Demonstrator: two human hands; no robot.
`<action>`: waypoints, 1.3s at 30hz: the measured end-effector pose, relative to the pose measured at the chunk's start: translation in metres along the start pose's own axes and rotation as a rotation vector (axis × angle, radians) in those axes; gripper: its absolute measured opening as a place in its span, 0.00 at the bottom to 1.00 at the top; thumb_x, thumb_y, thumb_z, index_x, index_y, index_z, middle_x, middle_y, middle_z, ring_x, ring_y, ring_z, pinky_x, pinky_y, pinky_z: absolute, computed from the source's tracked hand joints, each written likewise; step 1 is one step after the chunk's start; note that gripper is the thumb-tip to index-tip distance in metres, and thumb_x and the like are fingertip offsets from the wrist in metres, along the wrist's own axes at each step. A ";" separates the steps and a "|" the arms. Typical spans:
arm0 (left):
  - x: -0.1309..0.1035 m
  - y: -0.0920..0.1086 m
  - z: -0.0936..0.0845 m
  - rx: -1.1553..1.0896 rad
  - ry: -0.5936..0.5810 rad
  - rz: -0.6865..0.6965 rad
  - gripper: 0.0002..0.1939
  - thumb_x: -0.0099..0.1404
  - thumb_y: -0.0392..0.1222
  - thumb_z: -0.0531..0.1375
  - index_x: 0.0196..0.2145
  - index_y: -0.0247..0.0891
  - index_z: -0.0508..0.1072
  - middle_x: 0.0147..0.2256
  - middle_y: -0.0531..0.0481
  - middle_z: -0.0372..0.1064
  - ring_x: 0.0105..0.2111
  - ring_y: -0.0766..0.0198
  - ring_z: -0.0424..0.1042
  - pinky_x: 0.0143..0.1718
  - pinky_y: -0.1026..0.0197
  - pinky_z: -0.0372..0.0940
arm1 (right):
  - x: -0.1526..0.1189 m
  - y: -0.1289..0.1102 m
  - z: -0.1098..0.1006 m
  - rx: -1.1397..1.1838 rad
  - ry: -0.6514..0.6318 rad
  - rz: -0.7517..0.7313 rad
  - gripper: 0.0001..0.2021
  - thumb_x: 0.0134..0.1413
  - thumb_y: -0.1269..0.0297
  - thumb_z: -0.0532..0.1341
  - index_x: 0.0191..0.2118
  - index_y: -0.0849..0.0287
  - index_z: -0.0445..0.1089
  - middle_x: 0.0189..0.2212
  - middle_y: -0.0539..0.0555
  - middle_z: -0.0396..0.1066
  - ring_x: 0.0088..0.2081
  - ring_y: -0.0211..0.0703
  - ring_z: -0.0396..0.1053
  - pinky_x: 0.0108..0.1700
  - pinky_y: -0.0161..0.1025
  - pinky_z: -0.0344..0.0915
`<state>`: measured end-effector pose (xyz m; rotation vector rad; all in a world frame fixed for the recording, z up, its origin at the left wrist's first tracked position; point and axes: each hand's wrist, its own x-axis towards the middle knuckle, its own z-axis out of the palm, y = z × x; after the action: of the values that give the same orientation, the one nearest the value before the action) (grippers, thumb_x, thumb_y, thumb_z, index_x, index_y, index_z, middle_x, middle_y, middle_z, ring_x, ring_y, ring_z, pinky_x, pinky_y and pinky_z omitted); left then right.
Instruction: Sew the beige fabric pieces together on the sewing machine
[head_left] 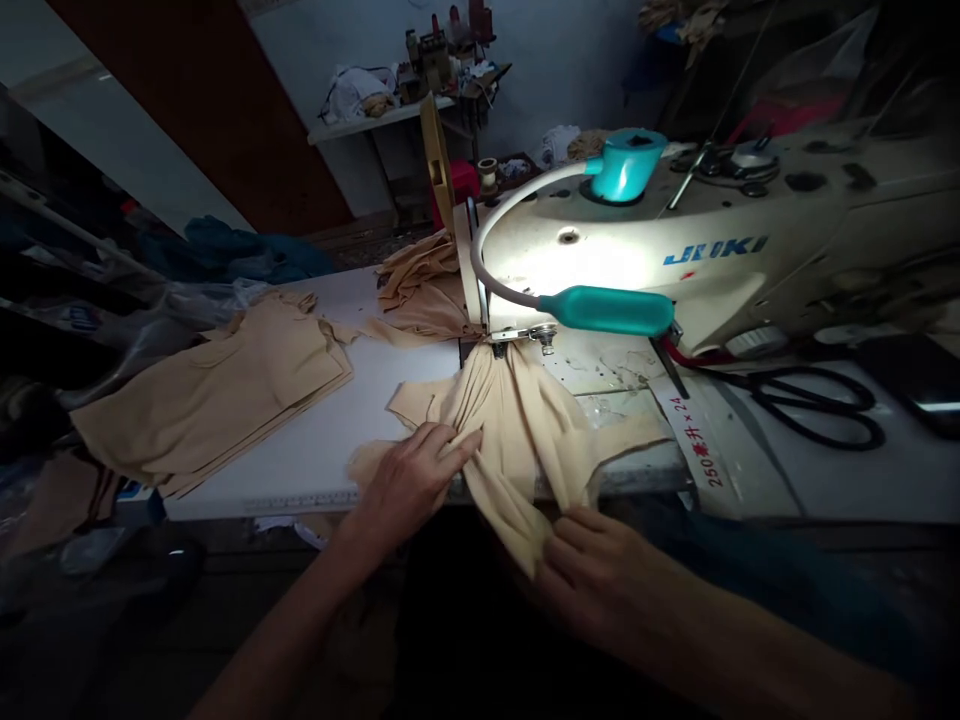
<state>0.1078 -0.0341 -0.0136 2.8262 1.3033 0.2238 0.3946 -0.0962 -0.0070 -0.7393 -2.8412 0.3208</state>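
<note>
- My left hand [409, 470] and right hand [592, 565] are gripping beige cloth [517, 430], fingers closed.
- Stacked fabric [225, 390] is lying on the white table [367, 395].
- A bench [352, 128] is standing behind.

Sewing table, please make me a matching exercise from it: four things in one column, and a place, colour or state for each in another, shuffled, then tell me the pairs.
Things:
1. Lamp
2. Cloth stack
3. Right hand
4. JUKI lettering

Matches:
A. Blue
B. Holding beige cloth in its grip
C. Lit, shining on the sewing machine
D. Lying on the left part of the table

Pairs: 1-C, 2-D, 3-B, 4-A.
</note>
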 end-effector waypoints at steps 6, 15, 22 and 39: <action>-0.001 0.019 -0.011 0.150 -0.115 -0.074 0.29 0.68 0.26 0.55 0.65 0.41 0.70 0.53 0.40 0.70 0.47 0.50 0.74 0.43 0.53 0.75 | 0.035 -0.012 0.019 -0.024 -0.092 0.031 0.03 0.62 0.69 0.66 0.35 0.55 0.76 0.37 0.55 0.76 0.36 0.51 0.71 0.40 0.50 0.68; -0.031 0.021 -0.003 -0.061 -0.172 -0.093 0.25 0.75 0.36 0.56 0.67 0.42 0.66 0.52 0.41 0.68 0.40 0.56 0.76 0.38 0.57 0.75 | 0.036 0.029 0.010 -0.116 0.044 0.257 0.13 0.67 0.77 0.59 0.51 0.58 0.74 0.49 0.58 0.75 0.42 0.49 0.73 0.43 0.44 0.63; -0.042 0.009 0.010 -0.113 -0.096 -0.149 0.28 0.71 0.30 0.56 0.66 0.45 0.67 0.48 0.45 0.68 0.42 0.57 0.74 0.39 0.60 0.73 | -0.019 0.074 0.002 -0.351 0.108 0.482 0.14 0.76 0.60 0.56 0.38 0.57 0.75 0.41 0.59 0.76 0.31 0.48 0.71 0.34 0.45 0.58; -0.042 0.057 -0.019 -0.867 -0.070 -0.220 0.18 0.73 0.36 0.65 0.59 0.48 0.79 0.36 0.53 0.69 0.34 0.65 0.71 0.36 0.64 0.66 | 0.025 -0.020 0.045 1.298 0.198 0.673 0.22 0.71 0.42 0.59 0.43 0.56 0.79 0.25 0.48 0.72 0.23 0.41 0.68 0.25 0.36 0.59</action>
<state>0.1211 -0.1041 0.0042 1.9376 1.1132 0.5231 0.3540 -0.1076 -0.0417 -1.1654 -1.5081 1.7603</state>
